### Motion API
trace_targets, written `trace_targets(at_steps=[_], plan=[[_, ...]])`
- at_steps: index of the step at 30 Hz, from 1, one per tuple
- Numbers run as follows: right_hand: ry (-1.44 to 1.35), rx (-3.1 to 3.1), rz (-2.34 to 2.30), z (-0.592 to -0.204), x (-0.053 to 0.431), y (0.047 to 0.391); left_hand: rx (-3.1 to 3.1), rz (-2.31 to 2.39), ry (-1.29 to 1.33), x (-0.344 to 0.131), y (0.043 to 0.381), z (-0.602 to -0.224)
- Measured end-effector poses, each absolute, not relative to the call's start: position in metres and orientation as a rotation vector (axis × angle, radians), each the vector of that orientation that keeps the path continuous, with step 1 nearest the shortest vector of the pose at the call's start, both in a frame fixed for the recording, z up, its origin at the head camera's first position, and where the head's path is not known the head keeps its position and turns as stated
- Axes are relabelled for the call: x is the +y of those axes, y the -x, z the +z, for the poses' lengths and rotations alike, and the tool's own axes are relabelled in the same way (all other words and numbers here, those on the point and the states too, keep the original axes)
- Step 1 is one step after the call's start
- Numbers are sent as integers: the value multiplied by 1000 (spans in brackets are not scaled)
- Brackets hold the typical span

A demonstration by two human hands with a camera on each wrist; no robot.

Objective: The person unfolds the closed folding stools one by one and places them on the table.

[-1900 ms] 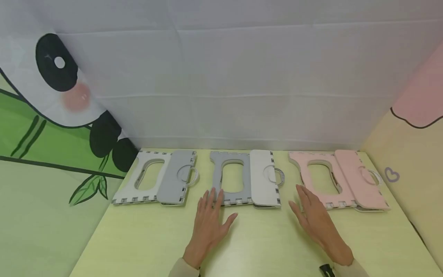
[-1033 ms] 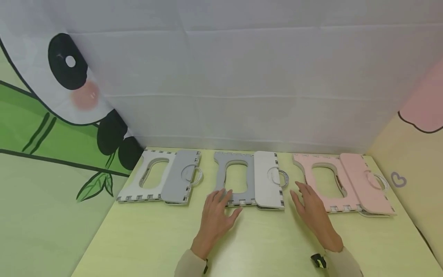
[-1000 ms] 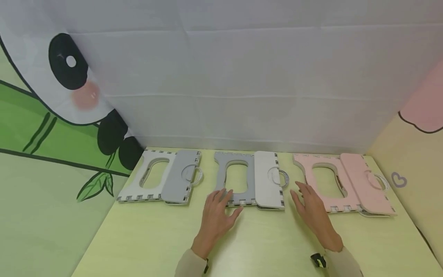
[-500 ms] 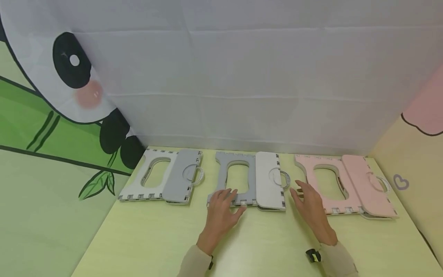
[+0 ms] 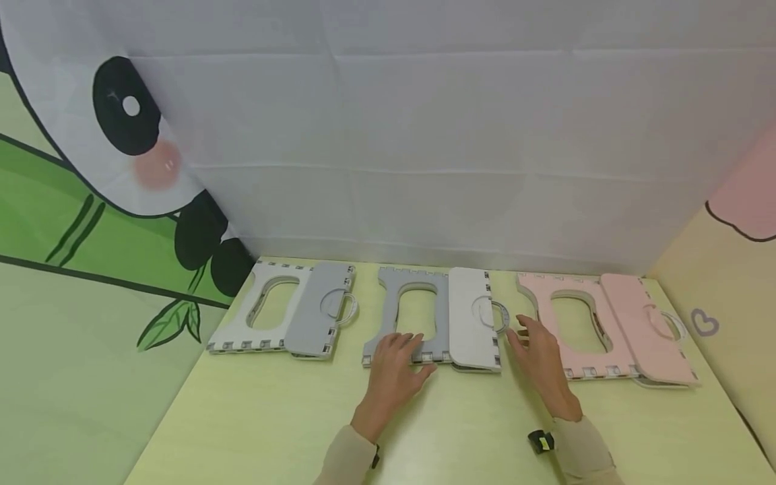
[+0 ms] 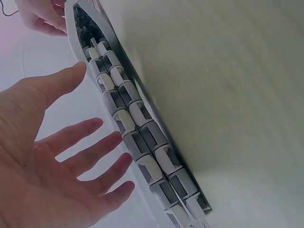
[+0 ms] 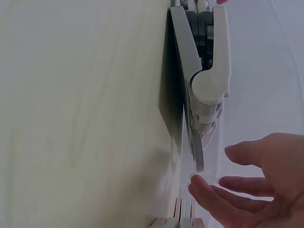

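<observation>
Three folded step stools lie flat in a row. The middle one (image 5: 469, 330) has a grey frame, a white panel and a grey loop handle (image 5: 502, 318) on its right side. My left hand (image 5: 391, 374) hovers at the near left part of this stool, fingers spread; the left wrist view shows the hand (image 6: 61, 161) beside the stool's hinged edge (image 6: 130, 118), gripping nothing. Just off the handle is my right hand (image 5: 541, 357), fingers slightly bent. In the right wrist view, thumb and fingers of the hand (image 7: 266, 180) stand apart near the handle (image 7: 197, 154), not holding it.
A white-and-grey folded stool (image 5: 315, 316) lies to the left, a pink folded stool (image 5: 630, 330) to the right. Behind the yellow table (image 5: 273, 417) rises a pale cloth backdrop (image 5: 424, 135), with printed side panels.
My right hand has moved left, from the pink stool's side toward the middle stool's handle, fingers bending a little. My left hand has shifted slightly right. The view drifted slightly; the stools stay put.
</observation>
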State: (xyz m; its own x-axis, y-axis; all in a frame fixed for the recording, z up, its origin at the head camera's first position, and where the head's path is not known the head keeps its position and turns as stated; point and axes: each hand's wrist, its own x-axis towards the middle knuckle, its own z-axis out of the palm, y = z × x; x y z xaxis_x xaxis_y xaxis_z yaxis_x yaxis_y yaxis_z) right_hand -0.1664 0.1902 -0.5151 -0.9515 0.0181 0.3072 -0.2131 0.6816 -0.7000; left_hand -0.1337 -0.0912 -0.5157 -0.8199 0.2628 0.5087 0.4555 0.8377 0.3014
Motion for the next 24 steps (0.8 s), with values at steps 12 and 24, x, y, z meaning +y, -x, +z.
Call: trace_targets(at_steps=[12,24], plan=[[-112,-2667,1191,-521,191,179,-2554,-551,584,-86,139,-520],[-154,-2656,1235,-525,187,188,-2712,-576,557,-78,144,-515]])
